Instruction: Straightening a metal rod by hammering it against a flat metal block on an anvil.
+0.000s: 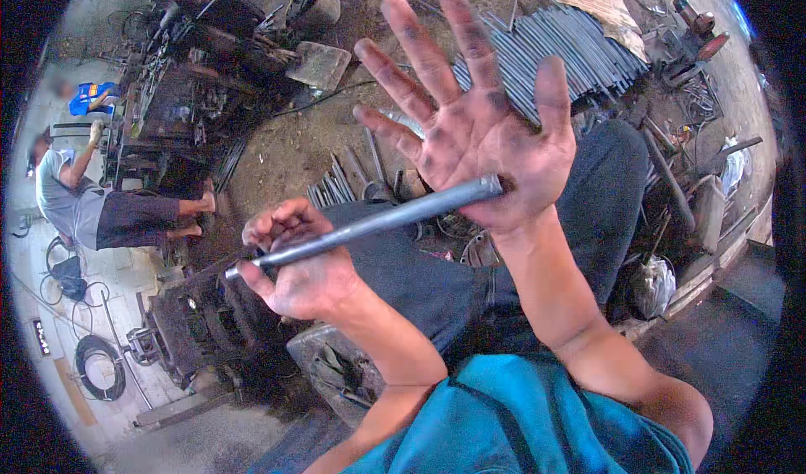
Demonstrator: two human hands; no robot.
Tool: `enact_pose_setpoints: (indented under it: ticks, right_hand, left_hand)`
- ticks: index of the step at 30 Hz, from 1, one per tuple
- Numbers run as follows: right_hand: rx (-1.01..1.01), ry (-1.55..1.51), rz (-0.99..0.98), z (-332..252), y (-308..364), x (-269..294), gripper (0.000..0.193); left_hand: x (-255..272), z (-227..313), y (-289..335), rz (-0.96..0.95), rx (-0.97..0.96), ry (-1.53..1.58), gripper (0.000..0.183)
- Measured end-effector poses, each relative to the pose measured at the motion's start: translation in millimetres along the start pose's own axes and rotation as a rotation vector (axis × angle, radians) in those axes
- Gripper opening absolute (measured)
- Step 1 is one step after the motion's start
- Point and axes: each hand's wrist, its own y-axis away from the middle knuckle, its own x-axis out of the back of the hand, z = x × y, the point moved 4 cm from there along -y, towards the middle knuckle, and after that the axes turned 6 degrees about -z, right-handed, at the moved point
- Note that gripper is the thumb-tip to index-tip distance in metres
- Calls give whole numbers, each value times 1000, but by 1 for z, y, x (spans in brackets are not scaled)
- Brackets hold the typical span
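Observation:
A grey metal rod (395,216) slants across in front of me, its right end higher than its left. Near its left end, my left hand (312,281) is closed round it, palm up with the fingers curled over. My right hand (495,142) is spread wide with the palm turned up and dark smudges on the skin. The rod's right end rests against the heel of that palm, and no finger wraps it. Both hands are above my dark trousers (604,197).
A large stack of metal rods (579,54) lies on the ground ahead, with a cardboard piece (596,8) on it. Shorter rods (332,190) lie closer. Dark machinery (180,79) stands left, by a person in grey (75,188). A cable coil (99,367) and plastic bag (655,287) are lower down.

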Motion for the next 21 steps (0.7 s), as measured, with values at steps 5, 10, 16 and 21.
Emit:
enact_pose_setpoints:
  ticks: [5,10,16,21]
  right_hand:
    - [86,420,-10,36,14,-5,67]
    - [141,1197,-48,101,24,-12,59]
    - [174,1696,-75,139,23,-17,54]
    - [159,1071,-24,72,25,-9,62]
  left_hand:
    - [-20,0,5,-138,-9,34,39]
    - [-30,-2,9,-144,-58,-68,39]
    - [-28,-8,13,-114,-4,-126,39]
    - [-25,-4,13,-117,59,-83,40]
